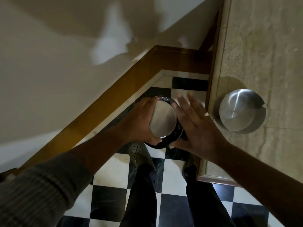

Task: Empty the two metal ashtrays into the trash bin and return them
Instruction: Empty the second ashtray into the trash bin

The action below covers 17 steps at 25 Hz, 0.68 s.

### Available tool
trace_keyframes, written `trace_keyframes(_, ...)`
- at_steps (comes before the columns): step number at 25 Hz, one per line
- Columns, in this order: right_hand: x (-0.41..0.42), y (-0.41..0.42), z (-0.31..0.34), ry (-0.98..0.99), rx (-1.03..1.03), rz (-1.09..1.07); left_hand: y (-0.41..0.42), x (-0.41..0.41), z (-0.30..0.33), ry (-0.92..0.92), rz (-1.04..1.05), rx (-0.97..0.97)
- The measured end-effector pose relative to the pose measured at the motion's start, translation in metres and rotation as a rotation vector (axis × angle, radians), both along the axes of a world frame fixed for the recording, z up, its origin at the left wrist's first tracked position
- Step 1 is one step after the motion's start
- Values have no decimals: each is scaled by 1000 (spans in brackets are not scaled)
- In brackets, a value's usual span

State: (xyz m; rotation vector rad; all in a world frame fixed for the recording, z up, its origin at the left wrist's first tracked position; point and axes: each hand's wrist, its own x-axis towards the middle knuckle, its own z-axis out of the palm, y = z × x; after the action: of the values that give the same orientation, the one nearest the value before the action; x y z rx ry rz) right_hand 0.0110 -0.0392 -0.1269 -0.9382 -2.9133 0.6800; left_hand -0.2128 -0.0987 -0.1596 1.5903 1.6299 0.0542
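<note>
While I look straight down past my own legs at the black-and-white checkered floor (177, 208), I judge the job to be about halfway, with one ashtray mid-dump and the other waiting. On the right runs the pale stone countertop (265, 51), and on it, close to its left edge, the second ashtray (241, 112) sits upright with its bowl facing up; I see no ash in it, but the light is too dim to say whether it has been emptied yet. Left of the counter, on the floor in the corner by the wooden baseboard (124, 82), stands the trash bin (173, 136), only its dark lined rim showing. Directly over that opening my left hand (139, 122) is clamped on the first ashtray (162, 118), fingers wrapped round its rim, the thing turned over so its flat shiny base faces me. My right hand (196, 123) is flat and spread, holding nothing, blurred beside the upturned base, probably tapping it. Left to do, I reckon: return this one to the counter and deal with the other if it needs it.
</note>
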Motion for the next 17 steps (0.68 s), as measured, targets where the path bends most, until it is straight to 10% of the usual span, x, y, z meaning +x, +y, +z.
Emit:
trace_keyframes(4, -18, 3, 36, 300, 127, -101, 1, -6, -7, -5, 100, 88)
trace_keyframes(10, -27, -15, -26, -359, -36, 386, 1, 4, -10, -39, 187, 178)
trace_keyframes(17, -28, -4, 14, 179, 154, 56, -4, 1, -33, -50, 157, 240)
